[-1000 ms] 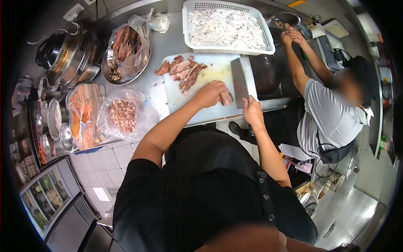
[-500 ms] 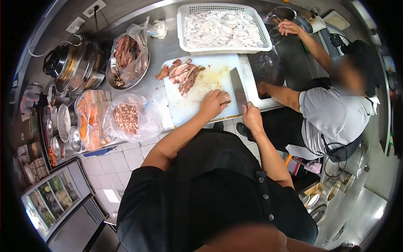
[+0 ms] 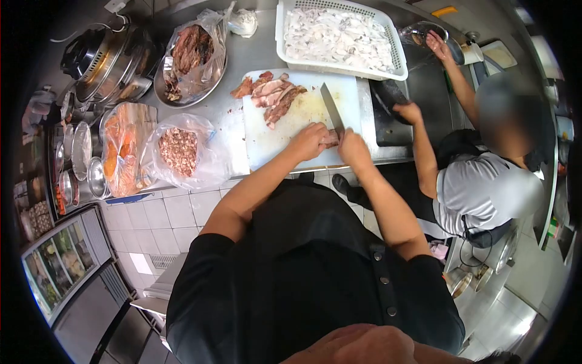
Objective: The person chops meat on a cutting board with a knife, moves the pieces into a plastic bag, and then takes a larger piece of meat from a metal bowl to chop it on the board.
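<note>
My right hand (image 3: 354,148) is closed round the handle of a cleaver (image 3: 331,107), whose broad blade points away from me over the white cutting board (image 3: 267,155). Against the blade's near end lies a small piece of meat (image 3: 331,139). My left hand (image 3: 308,141) grips that piece from the left, fingers bent over it. Farther back on the board rests a pile of sliced meat (image 3: 273,97), reddish brown at the edges and paler inside.
A white basket of pale pieces (image 3: 280,48) stands behind the board. To the left are a bag of diced meat (image 3: 179,151), a bag of orange food (image 3: 121,148) and a metal bowl (image 3: 209,91) with bagged meat. A co-worker (image 3: 470,182) handles a dark pan (image 3: 388,100) at the sink.
My right hand has brought the cleaver left, up against the meat in my left hand. The co-worker's near hand has lifted the dark pan. The whole view has shifted slightly.
</note>
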A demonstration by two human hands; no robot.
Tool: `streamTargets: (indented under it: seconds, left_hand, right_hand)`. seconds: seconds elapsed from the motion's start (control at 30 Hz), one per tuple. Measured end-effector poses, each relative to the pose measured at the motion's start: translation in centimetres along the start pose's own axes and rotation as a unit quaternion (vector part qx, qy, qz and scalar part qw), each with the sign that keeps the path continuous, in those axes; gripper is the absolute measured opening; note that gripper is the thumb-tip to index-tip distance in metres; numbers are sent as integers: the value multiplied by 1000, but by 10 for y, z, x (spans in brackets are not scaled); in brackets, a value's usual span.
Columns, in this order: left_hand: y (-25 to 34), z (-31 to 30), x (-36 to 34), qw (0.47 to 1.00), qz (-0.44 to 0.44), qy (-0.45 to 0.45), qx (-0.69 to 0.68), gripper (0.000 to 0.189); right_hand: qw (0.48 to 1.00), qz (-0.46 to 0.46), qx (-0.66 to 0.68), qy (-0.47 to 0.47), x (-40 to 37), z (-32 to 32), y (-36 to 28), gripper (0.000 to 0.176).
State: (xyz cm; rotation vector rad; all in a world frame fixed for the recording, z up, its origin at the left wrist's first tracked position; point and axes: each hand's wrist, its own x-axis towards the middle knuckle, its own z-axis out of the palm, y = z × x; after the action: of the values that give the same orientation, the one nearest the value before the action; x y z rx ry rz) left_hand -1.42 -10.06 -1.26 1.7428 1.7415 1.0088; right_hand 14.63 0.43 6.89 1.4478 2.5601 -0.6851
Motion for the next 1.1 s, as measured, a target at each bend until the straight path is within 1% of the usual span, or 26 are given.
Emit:
streamTargets:
  seconds: [0.07,0.13,0.17,0.2,0.27,0.33,0.4,0.47,0.5,0.53,0.57,0.6,0.7,0.77,0.8,0.83,0.87,0.9,0.93,1.0,1.03,1.1]
  left_hand:
    - [-3,0,0,1000,14,4,-7,31]
    - [-3,-2,-1,999,24,13,-16,31]
    - [-2,-2,-2,999,23,27,-21,29]
    - [-1,-3,-2,999,23,40,-26,27]
    - [-3,-4,1,999,14,39,-25,27]
    - [-5,-2,-1,999,5,31,-24,27]
    - [-6,-1,-1,999,19,31,-19,27]
    - [-10,2,-3,999,24,36,-29,27]
    - [-11,2,-4,998,28,43,-39,27]
    - [-12,2,-3,998,27,44,-40,27]
    - [-12,2,-2,998,29,49,-40,27]
    - [-12,2,-3,997,30,52,-41,28]
    - [-11,1,-2,997,12,41,-63,28]
    - [-11,3,-3,997,15,34,-61,27]
    - [-13,2,-2,998,16,33,-57,27]
    - [-13,1,-3,998,17,33,-57,27]
    - [-13,2,-3,997,7,36,-61,26]
    - [-14,3,-3,997,-3,39,-66,26]
    - [-17,5,-3,997,-4,41,-66,26]
    - [-22,12,-3,996,21,57,-64,28]
    - [-25,10,-2,996,20,57,-63,28]
    - [-24,3,-5,996,51,23,-64,30]
  right_hand:
    - [1000,-1,-6,-16,1,-42,-20,30]
    - [986,56,48,-147,-5,-74,-30,30]
    - [992,19,24,-124,-8,-53,-8,32]
    - [992,18,20,-126,-14,-28,-2,32]
    - [1000,29,5,-6,-25,10,-2,32]
    - [999,34,-8,-4,-11,11,-9,32]
    - [999,-32,1,27,8,6,0,34]
    - [999,-42,-9,9,5,-27,-11,34]
    - [997,27,36,-68,-6,-51,-26,34]
    - [982,96,79,-145,-14,-62,-34,33]
    - [993,61,48,-87,-16,-25,-11,32]
    - [1000,19,7,-6,-23,0,-10,34]
    - [999,41,17,11,-4,9,-23,35]
    - [1000,3,4,-1,9,-6,-18,34]
    - [1000,3,6,1,5,-24,-28,34]
    - [994,62,51,-76,-5,-52,-43,34]
    - [977,119,94,-152,-10,-68,-50,33]
    - [993,51,64,-87,-6,-23,-14,32]
    - [1000,15,6,-11,-12,10,-10,32]
    - [998,48,23,20,-20,16,-34,32]
    - [998,47,24,20,-14,12,-36,32]
    - [999,12,27,21,-4,0,-36,31]
